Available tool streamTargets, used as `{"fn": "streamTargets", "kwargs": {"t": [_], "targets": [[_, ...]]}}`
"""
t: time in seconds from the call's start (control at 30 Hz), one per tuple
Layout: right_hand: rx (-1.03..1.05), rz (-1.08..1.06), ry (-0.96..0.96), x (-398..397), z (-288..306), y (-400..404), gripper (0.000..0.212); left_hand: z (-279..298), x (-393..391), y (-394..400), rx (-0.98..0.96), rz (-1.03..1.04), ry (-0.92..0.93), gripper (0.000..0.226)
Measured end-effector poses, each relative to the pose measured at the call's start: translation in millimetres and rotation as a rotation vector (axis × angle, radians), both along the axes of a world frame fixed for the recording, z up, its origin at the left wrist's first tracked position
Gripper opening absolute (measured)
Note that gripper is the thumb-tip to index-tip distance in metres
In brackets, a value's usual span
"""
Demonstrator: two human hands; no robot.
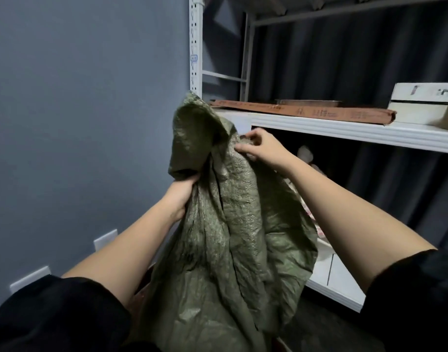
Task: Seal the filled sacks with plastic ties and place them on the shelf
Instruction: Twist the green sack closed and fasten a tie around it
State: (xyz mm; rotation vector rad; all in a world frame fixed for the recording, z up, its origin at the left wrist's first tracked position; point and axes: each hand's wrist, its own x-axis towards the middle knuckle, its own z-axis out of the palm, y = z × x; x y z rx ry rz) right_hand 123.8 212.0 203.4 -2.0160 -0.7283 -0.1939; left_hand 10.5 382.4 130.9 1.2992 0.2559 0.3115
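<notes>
1. We hold a green woven sack (225, 224) up in front of the white metal shelf (344, 129), its mouth raised about level with the middle board and its body hanging down between our arms

2. Our left hand (183, 193) has its grip curled round a bunched fold of the sack's upper edge, with loose cloth flopping over above it

3. Our right hand (259, 148) pinches the fabric near the neck between thumb and fingertips, close beside the shelf edge

4. No plastic tie shows anywhere in view, so we judge the step in hand to be gathering the mouth into a neck, before any sealing

5. The sack looks slack and crumpled; how full it is we cannot tell, since its lower part drops out of sight

6. The next move calls for drawing the loose edge together into one tight bundle, keeping one hand clamped on it and freeing the other to fetch and wrap a tie

7. On the middle board lie a flat brown carton (304, 111) and a white box (421, 105)
</notes>
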Motion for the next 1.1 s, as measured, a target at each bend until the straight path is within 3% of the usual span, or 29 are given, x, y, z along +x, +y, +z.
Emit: {"fn": "streamTargets", "kwargs": {"t": [0.1, 0.3, 0.47, 0.53, 0.6, 0.7, 0.73, 0.83, 0.9, 1.0, 1.1], "targets": [[-0.143, -0.038, -0.070, 4.6, -13.6, -13.9, 0.039, -1.4, 3.4, 9.9, 0.046, 0.061, 0.021, 0.011], [0.047, -0.159, -0.142, 1.4, -11.8, -8.0, 0.017, -0.1, 10.5, 6.8, 0.058, 0.141, 0.082, 0.018], [0.150, -0.204, -0.127, -6.6, -12.8, -8.1, 0.025, -0.6, 11.9, 6.7, 0.047, 0.189, 0.104, 0.021], [0.055, -0.186, -0.203, -15.5, -14.6, -8.9, 0.017, 0.8, 11.2, 5.6, 0.033, 0.194, 0.103, 0.020], [-0.071, -0.129, -0.236, -23.4, -18.4, -7.0, 0.028, 0.7, 12.3, 5.7, 0.015, 0.203, 0.112, 0.019], [-0.195, -0.147, -0.135, -30.2, -25.0, -1.0, 0.019, 0.1, 13.6, 6.2, -0.025, 0.204, 0.120, 0.014], [-0.241, -0.186, -0.113, -31.6, -27.6, 1.0, 0.027, -0.4, 14.3, 5.8, -0.046, 0.205, 0.109, 0.011], [-0.354, -0.383, -0.200, -34.5, -38.2, 8.3, 0.078, 0.1, 14.6, 1.4, -0.109, 0.209, 0.080, 0.021], [-0.342, -0.510, -0.299, -36.4, -45.3, 13.6, 0.086, -0.3, 15.0, -1.7, -0.110, 0.196, 0.059, 0.027], [-0.216, -0.603, -0.276, -36.7, -47.7, 16.5, 0.056, -1.5, 12.9, -2.8, -0.081, 0.187, 0.068, 0.028], [-0.092, -0.530, -0.242, -31.7, -45.6, 7.9, 0.018, -0.4, 10.6, -0.8, -0.044, 0.198, 0.067, 0.026]]}}
